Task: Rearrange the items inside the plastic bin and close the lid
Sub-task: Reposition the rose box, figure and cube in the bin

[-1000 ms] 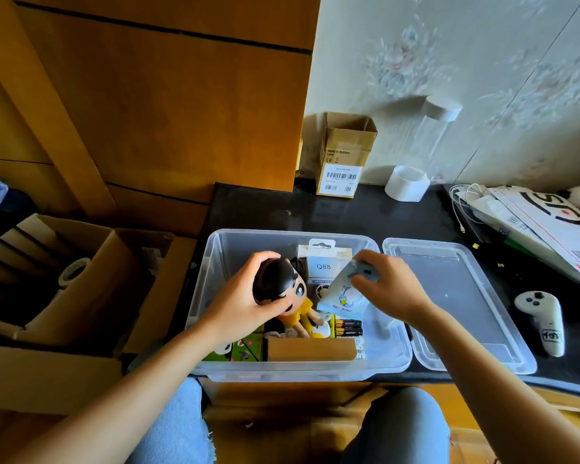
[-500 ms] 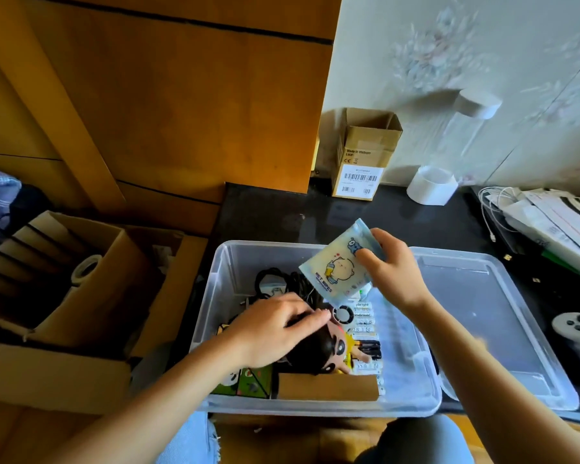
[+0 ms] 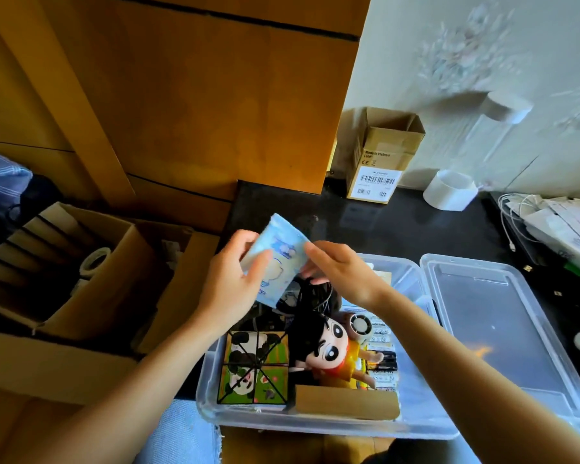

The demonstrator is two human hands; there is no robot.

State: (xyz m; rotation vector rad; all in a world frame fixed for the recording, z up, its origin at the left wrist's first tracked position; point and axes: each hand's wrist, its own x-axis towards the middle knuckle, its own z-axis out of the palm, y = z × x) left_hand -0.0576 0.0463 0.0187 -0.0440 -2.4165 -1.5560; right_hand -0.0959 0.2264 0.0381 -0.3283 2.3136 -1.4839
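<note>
Hands: 2, left hand (image 3: 230, 289) and right hand (image 3: 340, 274) gripping 1 blue packet (image 3: 275, 262) above bin (image 3: 315, 425); 1 doll (image 3: 329, 349) inside.

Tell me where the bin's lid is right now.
The lid lies flat on the black table, right beside the open bin, on its right side.

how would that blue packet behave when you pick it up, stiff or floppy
Probably floppy: the blue packet curves between the left hand and right hand. Likely light, since fingertips alone carry it. Its glossy film may be a bit slippery.
</note>
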